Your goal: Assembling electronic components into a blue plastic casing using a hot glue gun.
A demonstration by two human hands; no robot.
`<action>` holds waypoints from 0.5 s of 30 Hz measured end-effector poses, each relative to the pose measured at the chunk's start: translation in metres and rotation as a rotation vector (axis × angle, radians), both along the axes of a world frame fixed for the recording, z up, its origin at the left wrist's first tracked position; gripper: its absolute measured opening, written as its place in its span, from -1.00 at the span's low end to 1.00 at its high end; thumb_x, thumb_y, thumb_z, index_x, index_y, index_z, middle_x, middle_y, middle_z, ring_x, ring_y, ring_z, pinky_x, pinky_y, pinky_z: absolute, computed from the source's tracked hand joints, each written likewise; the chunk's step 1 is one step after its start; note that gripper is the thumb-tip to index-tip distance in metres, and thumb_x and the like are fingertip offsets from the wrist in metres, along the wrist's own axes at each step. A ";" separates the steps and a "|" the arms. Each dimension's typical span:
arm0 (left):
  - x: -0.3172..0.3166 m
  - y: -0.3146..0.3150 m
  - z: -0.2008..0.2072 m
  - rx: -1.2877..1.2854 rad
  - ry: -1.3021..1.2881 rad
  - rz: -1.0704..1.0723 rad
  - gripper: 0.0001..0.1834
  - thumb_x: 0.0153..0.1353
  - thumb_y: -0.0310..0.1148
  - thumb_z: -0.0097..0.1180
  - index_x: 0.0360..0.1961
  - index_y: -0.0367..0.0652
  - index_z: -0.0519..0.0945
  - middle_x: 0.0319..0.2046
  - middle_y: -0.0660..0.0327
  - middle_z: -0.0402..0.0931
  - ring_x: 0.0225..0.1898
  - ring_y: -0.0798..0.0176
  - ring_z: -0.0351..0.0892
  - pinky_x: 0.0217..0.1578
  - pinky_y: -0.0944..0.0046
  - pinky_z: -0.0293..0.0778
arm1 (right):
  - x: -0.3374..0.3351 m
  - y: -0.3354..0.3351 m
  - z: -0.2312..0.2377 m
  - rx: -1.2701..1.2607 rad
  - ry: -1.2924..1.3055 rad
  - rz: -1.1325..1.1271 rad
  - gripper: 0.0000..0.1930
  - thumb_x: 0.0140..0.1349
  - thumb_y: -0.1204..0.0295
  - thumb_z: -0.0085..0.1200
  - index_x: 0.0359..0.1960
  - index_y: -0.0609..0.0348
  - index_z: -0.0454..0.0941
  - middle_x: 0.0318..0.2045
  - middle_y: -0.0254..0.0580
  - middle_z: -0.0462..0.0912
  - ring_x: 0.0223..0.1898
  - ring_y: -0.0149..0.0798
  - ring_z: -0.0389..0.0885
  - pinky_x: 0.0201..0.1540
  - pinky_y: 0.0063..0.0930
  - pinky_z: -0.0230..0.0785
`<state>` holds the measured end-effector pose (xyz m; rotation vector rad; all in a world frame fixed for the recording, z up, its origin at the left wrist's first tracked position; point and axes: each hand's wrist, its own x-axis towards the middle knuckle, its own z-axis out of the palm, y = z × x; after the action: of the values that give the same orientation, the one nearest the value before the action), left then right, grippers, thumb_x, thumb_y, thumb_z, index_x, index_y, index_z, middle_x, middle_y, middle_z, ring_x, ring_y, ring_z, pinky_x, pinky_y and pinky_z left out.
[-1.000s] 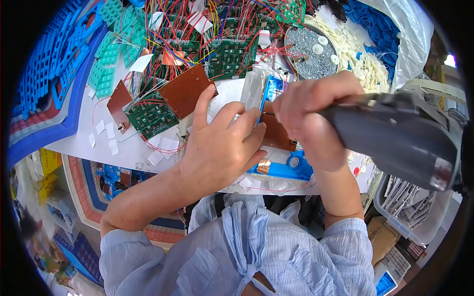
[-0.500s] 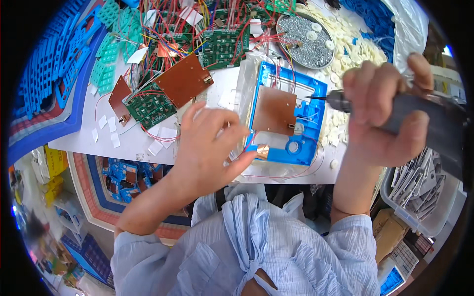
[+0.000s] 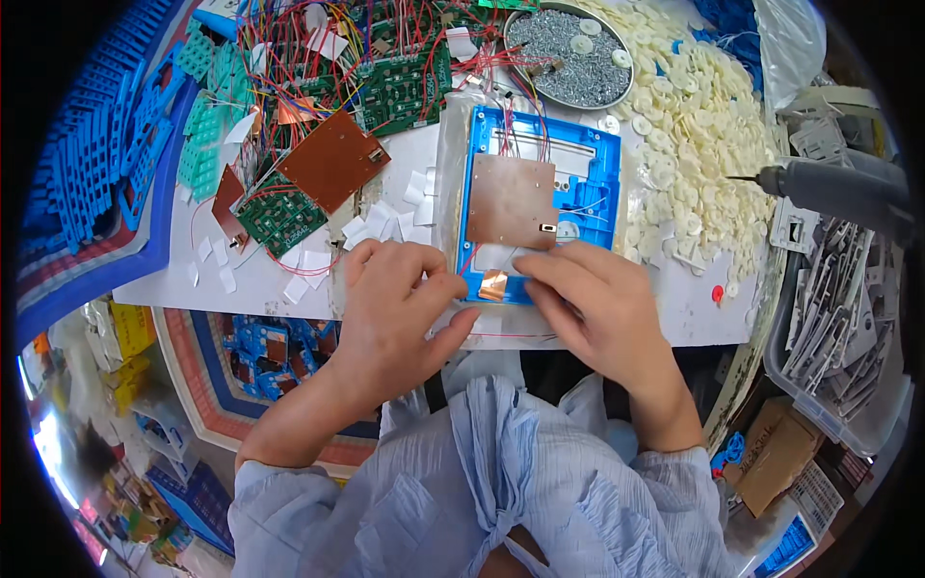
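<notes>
A blue plastic housing (image 3: 602, 217) lies in front of me, with a brown circuit board (image 3: 511, 197) inside it. A square of copper foil (image 3: 493, 284) sits at its near end, beside a red wire (image 3: 470, 258). My left hand (image 3: 390, 303) is at the housing's near left corner, its fingers bent and the thumb apart from them. My right hand (image 3: 602, 299) reaches over the near edge, fingertips just right of the foil and thumb apart. No held object shows in either hand. The dark power screwdriver (image 3: 838, 188) is out of my grasp at the right.
A round tray of small metal parts (image 3: 578, 82) stands behind the housing, beside a heap of cream plastic discs (image 3: 694, 144). Green circuit boards (image 3: 405, 87) with tangled wires lie at the back left. A clear bin of metal strips (image 3: 833, 328) stands at the right.
My right hand has let go of the power screwdriver and come down left to the housing. The left hand stays near the housing's left corner. The whole view has shifted slightly.
</notes>
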<state>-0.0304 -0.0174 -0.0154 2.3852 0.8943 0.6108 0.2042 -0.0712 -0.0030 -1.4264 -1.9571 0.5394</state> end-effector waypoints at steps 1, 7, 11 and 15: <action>0.002 0.000 0.001 0.012 0.004 0.003 -0.68 -0.12 -0.39 0.47 -0.30 -0.05 0.64 -0.30 0.27 0.45 -0.23 0.14 0.44 -0.09 0.07 0.21 | 0.002 0.003 0.000 -0.064 -0.058 0.036 -0.75 0.16 0.43 0.30 -0.11 0.07 0.61 -0.40 -0.19 0.63 -0.36 -0.10 0.69 -0.39 -0.25 0.51; 0.001 -0.005 0.003 -0.027 0.017 0.026 -0.73 -0.02 -0.36 0.43 -0.27 -0.04 0.63 -0.24 0.27 0.48 -0.18 0.15 0.48 -0.06 0.04 0.19 | -0.001 0.022 0.003 -0.197 -0.252 0.229 -0.80 0.19 0.35 0.25 -0.17 0.04 0.60 -0.43 -0.21 0.67 -0.37 -0.11 0.72 -0.44 -0.22 0.52; 0.004 -0.005 0.001 -0.007 -0.014 0.060 -0.72 -0.10 -0.41 0.44 -0.32 -0.05 0.63 -0.34 0.28 0.46 -0.25 0.16 0.45 -0.09 0.10 0.20 | 0.001 0.026 0.002 -0.203 -0.224 0.265 -0.83 0.19 0.35 0.24 -0.22 0.07 0.57 -0.46 -0.22 0.66 -0.39 -0.10 0.72 -0.45 -0.20 0.52; 0.007 -0.004 0.001 -0.014 -0.018 0.075 -0.75 -0.06 -0.41 0.43 -0.32 -0.05 0.63 -0.33 0.27 0.48 -0.25 0.15 0.46 -0.09 0.09 0.20 | 0.000 0.028 0.001 -0.227 -0.163 0.229 -0.86 0.24 0.37 0.21 -0.23 0.10 0.56 -0.46 -0.19 0.66 -0.43 -0.06 0.71 -0.45 -0.15 0.51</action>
<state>-0.0236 -0.0209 -0.0148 2.3389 0.9804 0.6515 0.2043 -0.0436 -0.0022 -1.4266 -2.2662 0.7920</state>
